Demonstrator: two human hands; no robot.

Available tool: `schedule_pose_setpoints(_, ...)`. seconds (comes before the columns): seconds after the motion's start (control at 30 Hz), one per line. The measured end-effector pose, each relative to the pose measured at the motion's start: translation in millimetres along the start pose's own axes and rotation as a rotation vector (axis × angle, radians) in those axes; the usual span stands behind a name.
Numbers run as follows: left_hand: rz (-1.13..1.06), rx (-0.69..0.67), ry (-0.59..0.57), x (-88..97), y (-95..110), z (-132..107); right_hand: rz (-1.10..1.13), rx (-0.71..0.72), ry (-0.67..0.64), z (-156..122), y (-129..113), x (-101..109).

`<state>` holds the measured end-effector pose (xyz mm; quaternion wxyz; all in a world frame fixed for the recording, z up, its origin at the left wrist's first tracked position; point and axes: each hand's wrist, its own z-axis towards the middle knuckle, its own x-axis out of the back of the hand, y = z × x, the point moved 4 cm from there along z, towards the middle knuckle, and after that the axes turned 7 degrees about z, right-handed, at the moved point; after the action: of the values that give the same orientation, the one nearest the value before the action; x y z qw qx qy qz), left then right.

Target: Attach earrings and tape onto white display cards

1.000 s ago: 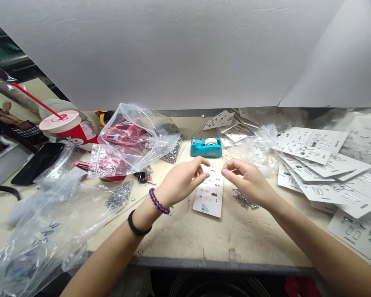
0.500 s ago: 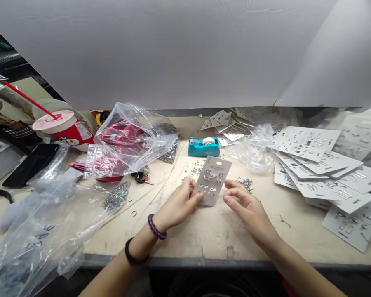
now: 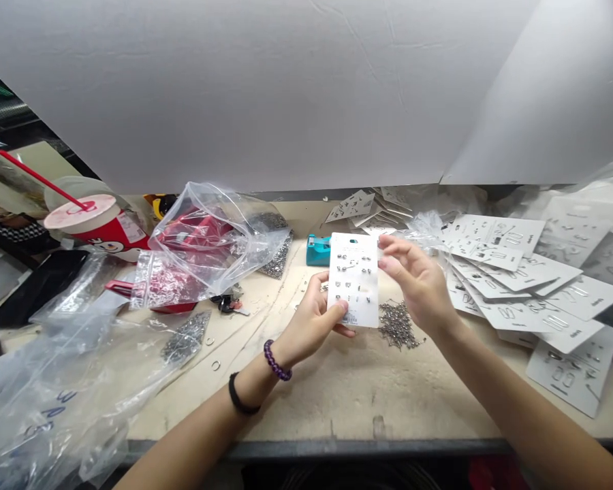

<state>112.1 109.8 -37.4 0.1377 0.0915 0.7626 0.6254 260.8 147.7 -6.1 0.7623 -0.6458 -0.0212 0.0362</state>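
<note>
A white earring card point(image 3: 355, 279) with small metal pieces fixed in rows is held upright above the bench, face towards me. My left hand point(image 3: 311, 325) pinches its lower left corner. My right hand point(image 3: 419, 282) grips its upper right edge with curled fingers. A loose heap of small metal pieces point(image 3: 397, 323) lies on the bench just below the card. A teal tape dispenser point(image 3: 317, 249) stands behind it, partly hidden by the card.
Several finished cards point(image 3: 511, 272) are spread at the right, and more cards point(image 3: 368, 207) lie at the back. At the left stand clear plastic bags point(image 3: 209, 238), a red box, a red cup with a straw point(image 3: 95, 228) and a black phone point(image 3: 35, 286). The bench's front edge point(image 3: 306, 446) is near.
The card lay flat on the bench, was then tilted up by both hands, and is now raised upright in front of me. The heap of metal pieces is uncovered below it.
</note>
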Motion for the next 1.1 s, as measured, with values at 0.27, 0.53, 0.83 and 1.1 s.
schedule_pose_setpoints(0.27,0.572,-0.068,0.062,9.2,2,-5,0.044,-0.013,0.165,6,26,-2)
schedule_pose_setpoints(0.53,1.481,-0.666,0.39,-4.9,51,0,0.063,0.023,0.249,-10,20,-3)
schedule_pose_setpoints(0.83,1.668,-0.62,0.34,-23.4,45,13,0.074,0.045,0.283,-14,24,2)
schedule_pose_setpoints(1.1,1.65,-0.699,0.475,-25.8,45,9,0.097,0.074,0.309,-13,25,6)
